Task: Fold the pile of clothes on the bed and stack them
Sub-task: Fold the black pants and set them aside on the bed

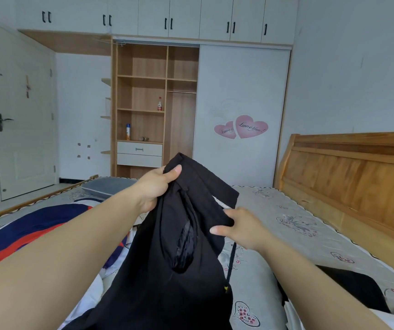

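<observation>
A black pair of trousers hangs lifted above the bed, waistband up, with a drawstring dangling on the right side. My left hand grips the waistband's upper left part, thumb over the fabric. My right hand pinches the waistband's lower right edge. A blue, red and white garment lies spread on the bed to the left. Another dark garment and some white cloth lie at the lower right.
The patterned mattress stretches ahead, with a wooden headboard along its right side. A grey pillow lies at the far edge. Beyond stand an open wardrobe and a white door.
</observation>
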